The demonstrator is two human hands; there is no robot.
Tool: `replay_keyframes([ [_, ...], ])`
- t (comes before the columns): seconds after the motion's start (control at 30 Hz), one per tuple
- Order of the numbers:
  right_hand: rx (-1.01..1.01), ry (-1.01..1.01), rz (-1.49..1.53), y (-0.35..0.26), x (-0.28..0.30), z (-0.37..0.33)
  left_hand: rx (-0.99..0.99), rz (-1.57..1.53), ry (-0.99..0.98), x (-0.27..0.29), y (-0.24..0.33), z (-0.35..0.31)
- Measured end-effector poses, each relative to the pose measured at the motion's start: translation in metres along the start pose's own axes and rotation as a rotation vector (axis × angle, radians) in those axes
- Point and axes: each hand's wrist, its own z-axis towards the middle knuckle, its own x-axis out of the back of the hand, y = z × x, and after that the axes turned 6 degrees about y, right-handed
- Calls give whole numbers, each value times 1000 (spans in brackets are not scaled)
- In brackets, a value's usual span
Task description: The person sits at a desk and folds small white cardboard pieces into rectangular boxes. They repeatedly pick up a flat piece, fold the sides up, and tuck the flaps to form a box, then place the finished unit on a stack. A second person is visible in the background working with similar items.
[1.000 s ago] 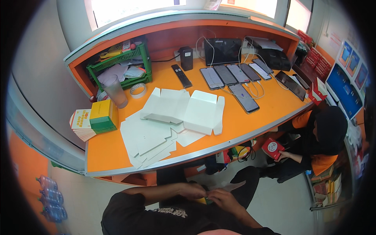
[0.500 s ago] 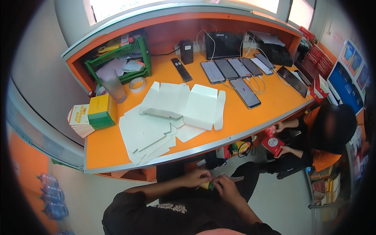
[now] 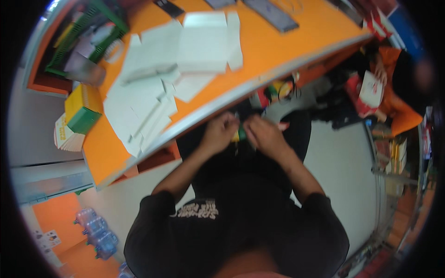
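Note:
Above my dark-trousered lap, my left hand (image 3: pixel 219 133) and my right hand (image 3: pixel 268 135) face each other with curled fingers, blurred by motion. Between them shows a small yellow-and-green thing (image 3: pixel 238 136), partly covered by the fingers; its kind cannot be made out. Whatever each hand pinches is too small or smeared to name. A small pale-and-red piece (image 3: pixel 282 126) shows just right of my right hand. On the orange desk ahead lie several flat white carton blanks (image 3: pixel 139 109), one with raised flaps (image 3: pixel 204 42).
At the desk's left stand a yellow-and-green box (image 3: pixel 83 106), fanned cards (image 3: pixel 66 134), a roll of tape (image 3: pixel 113 51) and a green crate (image 3: pixel 88 34). A phone (image 3: pixel 271 14) lies at the back. At right, a co-worker's hand (image 3: pixel 380 72) is by a white-and-red box (image 3: pixel 371 90).
My view has tipped downward, so the desk sits higher and more slanted. My hands have drawn slightly apart. The co-worker now has a white-faced box in place of the red thing.

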Motion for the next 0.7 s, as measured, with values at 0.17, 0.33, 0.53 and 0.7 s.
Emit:
replay_keyframes([
  [0.17, -2, 143, 13, 4, -10, -1, 8, -103, 74, -7, -2, 12],
  [0.33, -44, 208, -4, 7, -7, 1, -57, -72, -12, -5, 22, 18],
  [0.53, -4, 303, -68, 5, -10, 0, 62, -138, 176, -10, 22, 21],
  [0.7, -70, 365, 18, 9, -16, -2, 63, -58, 1, 0, 24, 26],
])
